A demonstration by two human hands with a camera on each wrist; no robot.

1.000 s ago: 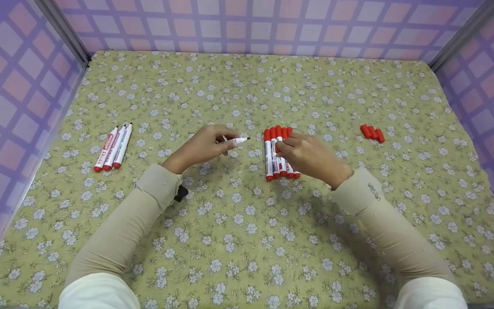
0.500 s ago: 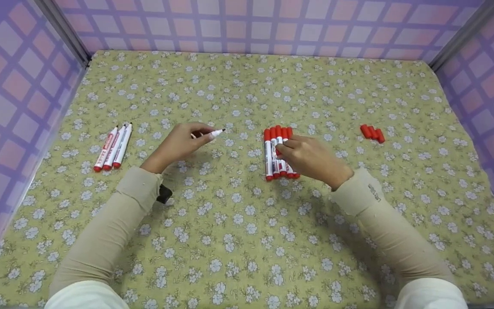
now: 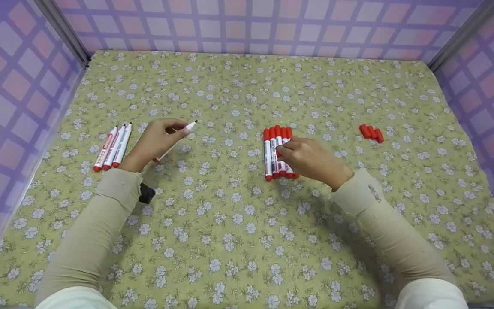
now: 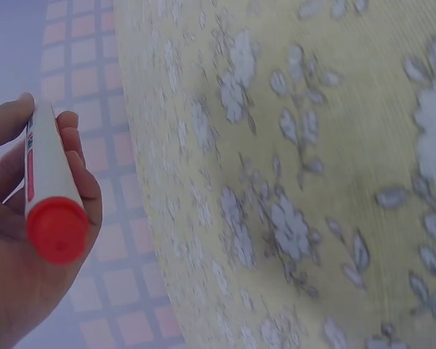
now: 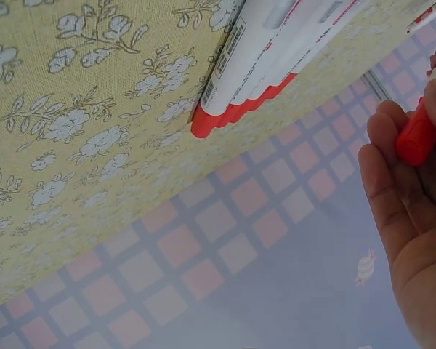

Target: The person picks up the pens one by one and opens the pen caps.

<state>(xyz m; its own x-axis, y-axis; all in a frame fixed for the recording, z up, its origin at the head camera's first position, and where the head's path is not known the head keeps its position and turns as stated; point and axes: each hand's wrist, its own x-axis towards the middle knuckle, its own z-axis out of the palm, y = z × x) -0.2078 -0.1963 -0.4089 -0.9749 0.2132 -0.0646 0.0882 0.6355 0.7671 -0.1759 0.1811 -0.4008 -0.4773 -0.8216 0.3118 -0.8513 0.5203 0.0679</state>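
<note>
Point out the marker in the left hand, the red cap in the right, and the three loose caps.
Held marker (image 4: pixel 52 169): left wrist view, on the white barrel.
Held cap (image 5: pixel 418 136): right wrist view, on its side.
Loose caps (image 3: pixel 372 132): head view, on the middle one.

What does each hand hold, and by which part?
The left hand holds an uncapped marker by its barrel, near the tip; the right hand, a red cap by its sides.
</note>
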